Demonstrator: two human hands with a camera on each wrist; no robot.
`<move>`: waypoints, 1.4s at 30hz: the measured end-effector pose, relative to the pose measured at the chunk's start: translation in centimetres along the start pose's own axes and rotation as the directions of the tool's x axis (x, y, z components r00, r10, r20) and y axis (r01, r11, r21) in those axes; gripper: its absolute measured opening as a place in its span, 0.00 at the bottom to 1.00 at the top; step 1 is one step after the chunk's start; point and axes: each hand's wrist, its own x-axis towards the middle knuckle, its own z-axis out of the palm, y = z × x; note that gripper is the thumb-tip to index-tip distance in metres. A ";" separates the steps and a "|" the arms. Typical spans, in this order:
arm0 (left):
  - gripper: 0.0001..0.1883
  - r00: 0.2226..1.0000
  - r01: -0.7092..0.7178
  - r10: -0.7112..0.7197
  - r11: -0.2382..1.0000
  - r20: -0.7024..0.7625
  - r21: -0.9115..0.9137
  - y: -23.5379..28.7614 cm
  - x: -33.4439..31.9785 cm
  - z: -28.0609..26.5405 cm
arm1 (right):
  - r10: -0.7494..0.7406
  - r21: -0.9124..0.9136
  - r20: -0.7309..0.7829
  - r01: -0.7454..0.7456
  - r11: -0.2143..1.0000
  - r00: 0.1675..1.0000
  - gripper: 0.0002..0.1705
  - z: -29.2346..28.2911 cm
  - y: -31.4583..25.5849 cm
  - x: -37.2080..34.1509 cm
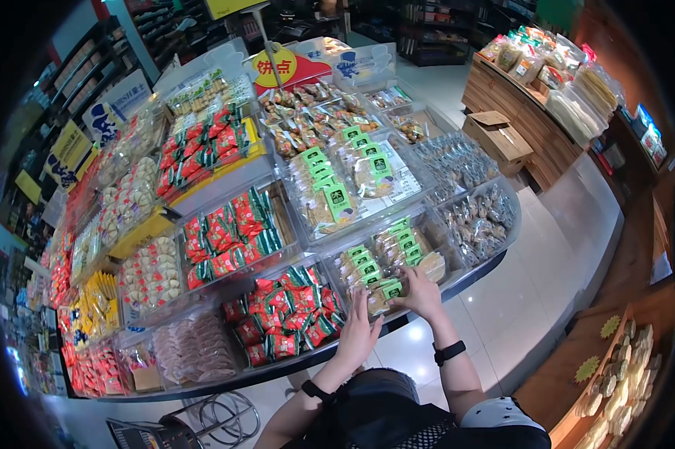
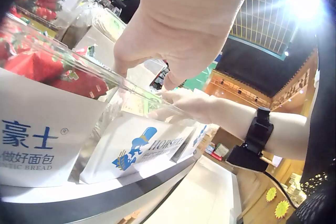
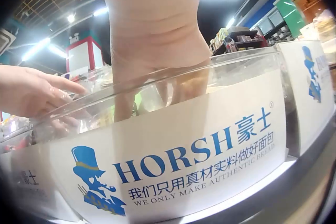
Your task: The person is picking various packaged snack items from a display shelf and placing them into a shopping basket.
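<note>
Both hands reach into a clear plastic bin point(image 1: 448, 258) at the front right of the display, among clear packets with green labels point(image 1: 406, 243). My right hand point(image 1: 421, 293) has its thumb and fingers on the right end of the front green-labelled packet point(image 1: 384, 293). Beside its fingertips lies a tan packet point(image 1: 432, 266). Left of that front packet, my left hand point(image 1: 357, 335) has its fingers extended at the packet's side, thumb apart. In the right wrist view, the right fingers pass down behind the bin's printed front panel point(image 3: 205, 161), which partly hides them.
Left of this bin sits one of red and green packets point(image 1: 285, 314). Behind are more green-labelled packets point(image 1: 337, 196), and dark packaged goods point(image 1: 478, 224) lie to the right. A cardboard box point(image 1: 498, 142) stands beyond the aisle floor point(image 1: 536, 262). A wooden shelf point(image 1: 569, 359) is at the right.
</note>
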 end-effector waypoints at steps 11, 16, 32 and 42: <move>0.20 0.990 0.135 -0.133 0.879 0.038 -0.457 -1.1 -8.5 -6.0 | -0.047 0.129 -0.314 0.091 0.987 0.948 0.33 1.8 -1.7 -2.3; 0.14 0.990 -0.016 -0.031 0.945 -0.138 -0.327 -4.3 -14.8 -9.5 | -0.200 -0.074 -0.609 0.196 0.978 0.768 0.24 4.2 -3.4 -4.1; 0.11 0.602 0.393 -0.532 0.847 -0.596 -0.359 -13.7 -48.8 -17.0 | -0.665 0.425 -0.417 0.780 0.460 0.620 0.10 22.6 -39.7 -21.6; 0.08 -0.025 0.595 -0.776 0.495 -0.631 -0.633 -11.5 -69.9 -15.8 | -0.856 0.772 -0.023 0.553 0.313 0.516 0.10 32.8 -51.8 -38.8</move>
